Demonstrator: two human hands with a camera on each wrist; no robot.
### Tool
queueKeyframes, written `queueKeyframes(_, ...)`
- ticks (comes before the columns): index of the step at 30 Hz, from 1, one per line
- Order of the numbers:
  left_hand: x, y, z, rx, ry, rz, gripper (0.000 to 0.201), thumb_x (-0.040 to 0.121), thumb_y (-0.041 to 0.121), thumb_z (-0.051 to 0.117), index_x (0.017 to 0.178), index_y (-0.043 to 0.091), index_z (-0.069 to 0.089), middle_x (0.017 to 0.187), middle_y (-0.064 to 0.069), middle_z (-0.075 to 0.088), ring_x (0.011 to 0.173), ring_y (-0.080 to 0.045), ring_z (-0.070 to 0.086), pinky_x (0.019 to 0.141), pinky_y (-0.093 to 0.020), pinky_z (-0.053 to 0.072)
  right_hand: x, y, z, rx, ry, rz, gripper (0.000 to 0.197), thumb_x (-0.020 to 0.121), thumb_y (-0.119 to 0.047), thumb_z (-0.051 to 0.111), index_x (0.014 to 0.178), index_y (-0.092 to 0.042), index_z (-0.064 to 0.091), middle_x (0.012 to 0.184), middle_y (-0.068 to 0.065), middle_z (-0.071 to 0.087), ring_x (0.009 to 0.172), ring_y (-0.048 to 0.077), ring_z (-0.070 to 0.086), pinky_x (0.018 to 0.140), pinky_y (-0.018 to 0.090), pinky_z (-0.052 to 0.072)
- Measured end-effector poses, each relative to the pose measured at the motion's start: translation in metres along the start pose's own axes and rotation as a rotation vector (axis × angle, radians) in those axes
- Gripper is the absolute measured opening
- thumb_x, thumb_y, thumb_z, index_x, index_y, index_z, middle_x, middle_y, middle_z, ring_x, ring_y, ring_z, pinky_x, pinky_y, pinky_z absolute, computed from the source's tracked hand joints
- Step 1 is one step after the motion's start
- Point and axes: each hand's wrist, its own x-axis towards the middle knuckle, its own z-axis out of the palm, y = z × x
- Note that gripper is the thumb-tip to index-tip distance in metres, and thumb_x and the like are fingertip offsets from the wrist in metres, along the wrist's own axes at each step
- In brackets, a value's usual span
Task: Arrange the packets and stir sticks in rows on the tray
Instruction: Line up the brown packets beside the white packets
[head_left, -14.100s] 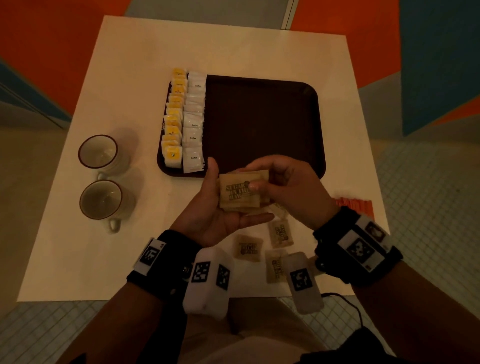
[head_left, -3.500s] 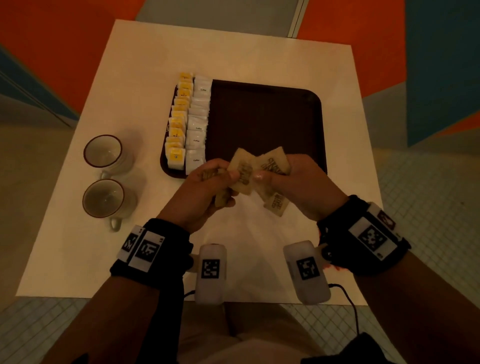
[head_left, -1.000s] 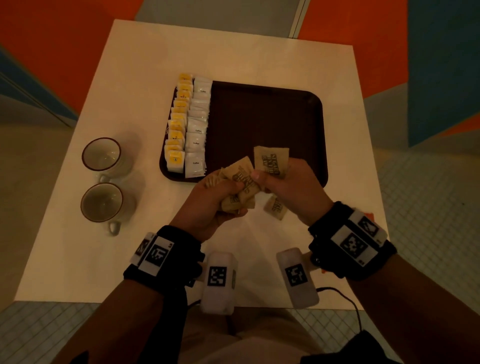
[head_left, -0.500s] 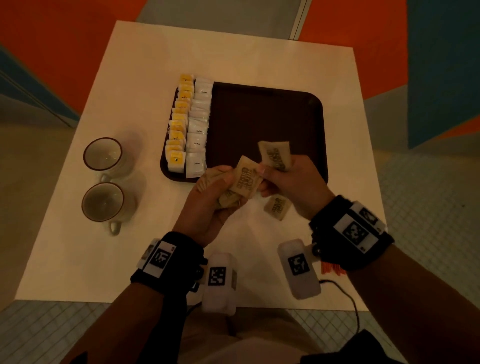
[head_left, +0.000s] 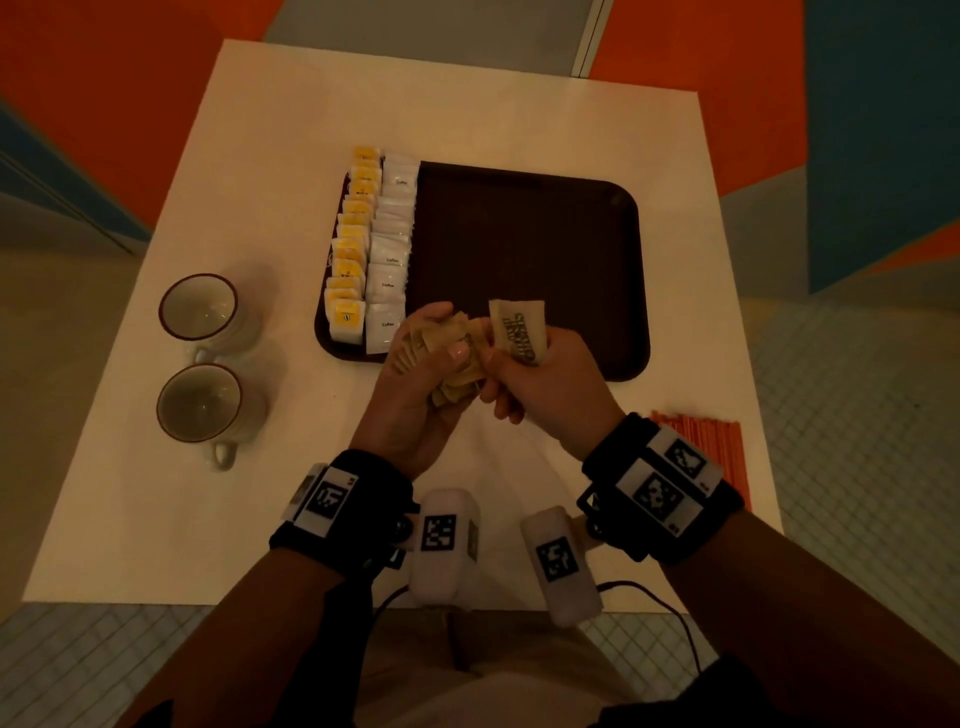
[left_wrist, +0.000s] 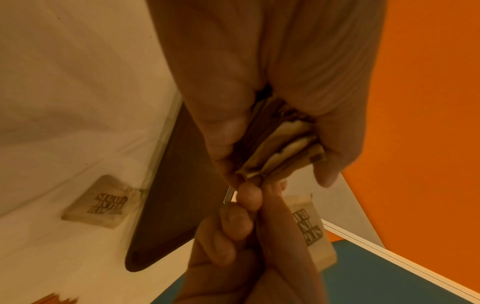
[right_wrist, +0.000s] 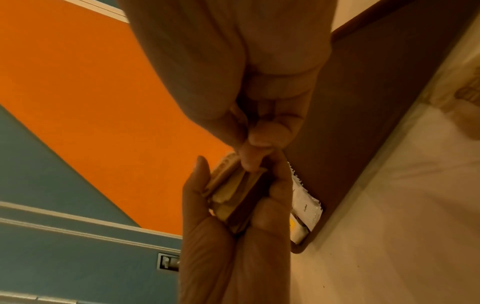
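Note:
A dark brown tray (head_left: 524, 234) lies on the white table, with a row of yellow packets (head_left: 349, 260) and a row of white packets (head_left: 390, 260) along its left side. My left hand (head_left: 441, 345) grips a stack of brown sugar packets (head_left: 460, 338), seen edge-on in the left wrist view (left_wrist: 283, 148) and the right wrist view (right_wrist: 228, 191). My right hand (head_left: 501, 358) pinches a single brown packet (head_left: 519, 332) upright beside the stack. Another brown packet (left_wrist: 101, 202) lies on the table near the tray's edge, hidden by my hands in the head view. Orange stir sticks (head_left: 711, 441) lie at the right edge of the table.
Two empty cups (head_left: 200, 306) (head_left: 202, 402) stand on the table left of the tray. The tray's middle and right parts are bare. Both hands hover over the tray's near edge. The table (head_left: 467, 104) ends just past my wrists.
Both hands have shifted slightly forward onto the tray's near edge. The loose packet on the table, seen below my right hand before, is now hidden in the head view.

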Motion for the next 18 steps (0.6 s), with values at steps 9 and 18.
queueKeyframes(9, -0.003, 0.011, -0.012, -0.007, 0.155, -0.065, 0.024, 0.089, 0.002, 0.043, 0.102, 0.018, 0.054, 0.091, -0.005, 0.068, 0.090, -0.022, 0.068, 0.077, -0.034, 0.057, -0.006, 0.001, -0.025, 0.419, -0.227, 0.221, 0.033, 0.097, -0.014, 0.032, 0.115, -0.007, 0.059, 0.091, 0.003, 0.055, 0.065, 0.012, 0.043, 0.060, 0.027, 0.040)
queueKeyframes(18, -0.014, 0.010, -0.015, 0.036, 0.094, -0.322, 0.029, 0.081, 0.002, 0.047, 0.103, 0.018, 0.056, 0.094, -0.009, 0.072, 0.087, -0.024, 0.070, 0.068, -0.032, 0.058, -0.011, -0.017, -0.055, -0.123, -0.372, 0.048, 0.020, 0.094, -0.006, 0.046, 0.095, -0.020, 0.060, 0.077, 0.004, 0.061, 0.069, 0.016, 0.062, 0.065, 0.031, 0.053)
